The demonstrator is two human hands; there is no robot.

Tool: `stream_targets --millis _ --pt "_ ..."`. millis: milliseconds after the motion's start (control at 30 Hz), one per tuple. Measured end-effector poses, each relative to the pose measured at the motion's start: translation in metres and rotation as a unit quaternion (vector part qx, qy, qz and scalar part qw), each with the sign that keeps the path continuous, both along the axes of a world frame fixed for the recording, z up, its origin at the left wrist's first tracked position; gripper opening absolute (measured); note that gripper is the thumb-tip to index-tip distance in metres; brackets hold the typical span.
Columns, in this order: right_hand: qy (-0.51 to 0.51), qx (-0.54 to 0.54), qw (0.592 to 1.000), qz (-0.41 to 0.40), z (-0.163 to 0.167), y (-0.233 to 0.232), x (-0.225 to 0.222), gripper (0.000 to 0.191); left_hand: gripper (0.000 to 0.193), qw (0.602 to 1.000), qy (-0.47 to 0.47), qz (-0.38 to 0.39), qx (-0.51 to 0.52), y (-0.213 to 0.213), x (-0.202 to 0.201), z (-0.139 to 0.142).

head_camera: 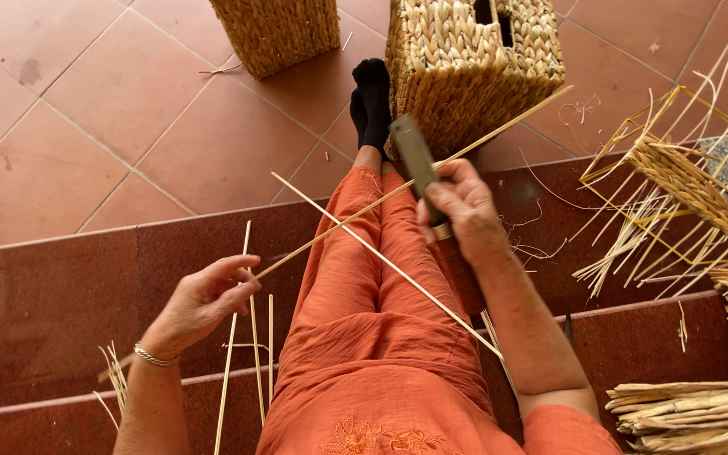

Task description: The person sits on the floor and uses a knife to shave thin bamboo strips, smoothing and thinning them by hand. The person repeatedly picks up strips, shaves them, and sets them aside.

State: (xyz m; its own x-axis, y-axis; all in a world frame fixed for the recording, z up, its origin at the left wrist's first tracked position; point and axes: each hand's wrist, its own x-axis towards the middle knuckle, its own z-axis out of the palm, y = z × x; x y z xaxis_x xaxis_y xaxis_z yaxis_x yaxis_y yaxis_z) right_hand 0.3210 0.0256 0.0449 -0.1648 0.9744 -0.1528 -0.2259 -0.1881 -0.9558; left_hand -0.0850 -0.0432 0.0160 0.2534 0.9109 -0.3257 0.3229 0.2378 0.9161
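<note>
A long cane (364, 221) is pinched by the left hand (204, 299) and crossed over orange-clad legs (364, 312); a knife (419, 164) is gripped by the right hand (461, 211). Woven baskets (473, 59) are stood ahead, a half-woven frame (684, 177) rightward.

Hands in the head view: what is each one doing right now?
Left hand: closed, pinching one end of a long thin pale cane strip.
Right hand: closed around a flat dark-bladed knife, against the same strip.
</note>
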Motion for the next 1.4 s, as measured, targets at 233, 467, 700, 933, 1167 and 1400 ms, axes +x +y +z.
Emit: stream_targets --millis 233,467,700,933,1167,1400 --pt "0.105 -0.040 0.989 0.093 -0.022 -0.025 -0.065 0.016 0.019 0.985 0.064 -0.009 0.160 0.022 0.087 0.001" --pt "0.110 -0.063 0.990 0.061 -0.025 -0.021 -0.036 0.017 0.011 0.990 0.045 0.001 0.134 0.025 0.071 -0.009" --pt "0.102 -0.053 0.993 -0.008 -0.035 -0.011 0.005 0.016 0.012 0.996 0.007 0.014 0.089 0.008 0.039 -0.022" --pt "0.109 -0.008 0.986 -0.127 -0.028 -0.006 0.049 0.024 0.013 0.994 0.030 0.050 0.098 0.007 0.011 -0.017" --pt "0.096 -0.037 0.993 0.058 -0.027 -0.030 0.023 0.050 0.015 0.988 0.105 0.034 0.111 0.020 0.029 -0.010" --pt "0.263 -0.095 0.960 0.025 -0.051 -0.042 0.004 0.035 0.017 0.807 0.361 0.048 0.465 0.040 0.063 0.011"
